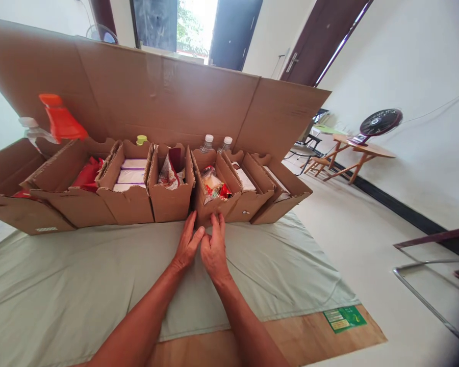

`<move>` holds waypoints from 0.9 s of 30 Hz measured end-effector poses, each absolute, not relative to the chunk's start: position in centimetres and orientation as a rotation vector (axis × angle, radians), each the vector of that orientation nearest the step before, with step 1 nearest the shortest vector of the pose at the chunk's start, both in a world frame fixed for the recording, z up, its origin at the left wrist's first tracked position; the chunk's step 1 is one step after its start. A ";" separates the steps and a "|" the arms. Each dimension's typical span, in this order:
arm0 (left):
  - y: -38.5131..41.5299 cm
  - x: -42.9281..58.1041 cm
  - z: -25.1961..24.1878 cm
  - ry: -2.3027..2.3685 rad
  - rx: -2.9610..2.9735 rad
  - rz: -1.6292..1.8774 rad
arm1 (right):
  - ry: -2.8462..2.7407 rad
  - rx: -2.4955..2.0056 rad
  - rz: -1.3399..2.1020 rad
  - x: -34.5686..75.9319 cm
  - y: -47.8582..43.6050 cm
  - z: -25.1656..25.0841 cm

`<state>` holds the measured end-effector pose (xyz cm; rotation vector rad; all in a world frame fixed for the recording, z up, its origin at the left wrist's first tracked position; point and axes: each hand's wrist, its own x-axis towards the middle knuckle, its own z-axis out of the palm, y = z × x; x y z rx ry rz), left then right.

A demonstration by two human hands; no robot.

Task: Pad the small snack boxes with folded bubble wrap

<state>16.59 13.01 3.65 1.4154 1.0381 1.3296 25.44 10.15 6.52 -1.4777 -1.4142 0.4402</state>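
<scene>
Cardboard bin [219,206] at frame centre holds wrapped packets [214,184]; left hand [187,242] and right hand [214,248], fingers outstretched, at its lower front.

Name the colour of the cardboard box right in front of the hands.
The cardboard box is plain brown; the head view shows it best.

Bare forearms [141,311] taper to narrower wrists [180,262]; the bare left hand [187,243] and bare right hand [215,246] have slender fingers [222,225].
</scene>
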 end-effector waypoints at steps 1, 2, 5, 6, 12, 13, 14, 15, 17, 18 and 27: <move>13.2 16.5 3.6 1.042 1.410 1.325 | -1.411 -1.478 0.438 25.4 10.5 6.4; 13.3 16.5 3.5 1.045 1.406 1.322 | -1.406 -1.477 0.439 25.3 10.8 6.4; 13.3 16.5 3.4 1.048 1.399 1.315 | -1.391 -1.462 0.463 25.6 11.4 6.1; 13.3 16.5 3.4 1.046 1.399 1.313 | -1.386 -1.456 0.473 25.8 11.5 6.1; 13.4 16.6 3.2 1.046 1.399 1.303 | -1.385 -1.418 0.589 26.8 11.4 6.2; 13.5 16.6 3.1 1.048 1.399 1.303 | -1.393 -1.409 0.606 26.9 11.1 6.4; 13.6 16.6 3.0 1.050 1.399 1.304 | -1.406 -1.403 0.608 27.0 10.7 6.8; 13.6 16.6 2.8 1.053 1.397 1.308 | -1.420 -1.401 0.589 27.3 10.3 7.2; 13.7 16.6 2.6 1.065 1.392 1.323 | -1.449 -1.403 0.473 28.3 9.4 8.8; 13.7 16.7 2.5 1.078 1.388 1.335 | -1.468 -1.403 0.378 28.9 9.1 9.8; 11.8 17.6 3.3 1.187 1.510 1.446 | -2.161 -1.530 -0.528 32.9 13.9 20.3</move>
